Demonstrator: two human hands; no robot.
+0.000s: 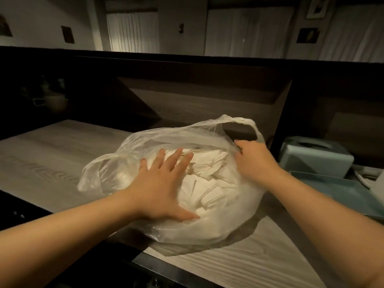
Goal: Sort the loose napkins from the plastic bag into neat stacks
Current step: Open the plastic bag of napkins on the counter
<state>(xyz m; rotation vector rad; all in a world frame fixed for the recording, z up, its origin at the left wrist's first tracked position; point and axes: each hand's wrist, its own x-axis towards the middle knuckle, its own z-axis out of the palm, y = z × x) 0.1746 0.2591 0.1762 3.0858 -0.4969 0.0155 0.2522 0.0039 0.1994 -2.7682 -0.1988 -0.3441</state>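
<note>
Inspector: Hands?

Operator: Left hand (164,183) flat, fingers straight, pressing the bag (116,173) on my worktop (52,150). Right hand (255,161) pinches the bag's rim.

Inspector: Contents?

Operator: Napkins (209,183), loose, all inside; none stacked.

Inspector: Risk?

Operator: I judge a hard pull could tear thin film, spilling napkins.

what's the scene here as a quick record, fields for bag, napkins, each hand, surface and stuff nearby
bag: clear plastic bag lying on the counter, mouth open toward the far side
napkins: white napkins in a loose heap inside the bag, none stacked outside
left hand: left hand flat, fingers spread, resting on the bag over the napkins
right hand: right hand gripping the bag's rim near its handle
surface: pale wood-grain counter
nearby: teal tray to the right, pale blue box behind it
</note>
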